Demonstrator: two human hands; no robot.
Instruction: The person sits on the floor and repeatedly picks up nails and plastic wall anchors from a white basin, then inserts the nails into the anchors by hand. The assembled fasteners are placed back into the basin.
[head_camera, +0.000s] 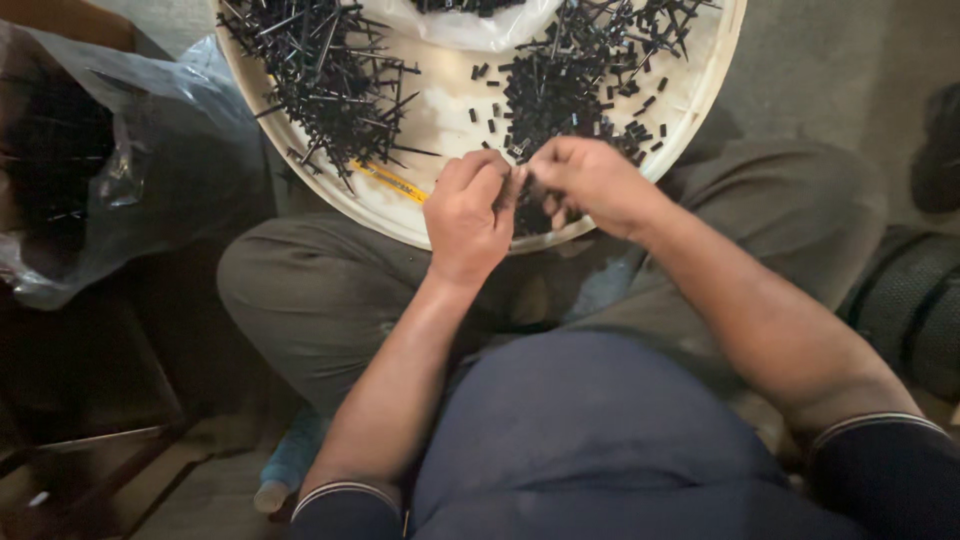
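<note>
A round cream tray (700, 95) rests on my lap, covered with small black parts. A heap of thin black pins (320, 70) lies on its left side and a heap of short black tubes (560, 85) on its right. My left hand (468, 212) and my right hand (590, 182) meet over the tray's near rim, fingertips pinched together on a small black piece (528, 187). The piece is mostly hidden by the fingers.
A clear plastic bag (110, 160) holding dark parts lies at the left. A white bag (470, 25) sits at the tray's far edge. A yellow pencil-like stick (390, 181) lies on the tray near my left hand. A dark tyre-like object (915, 305) stands at the right.
</note>
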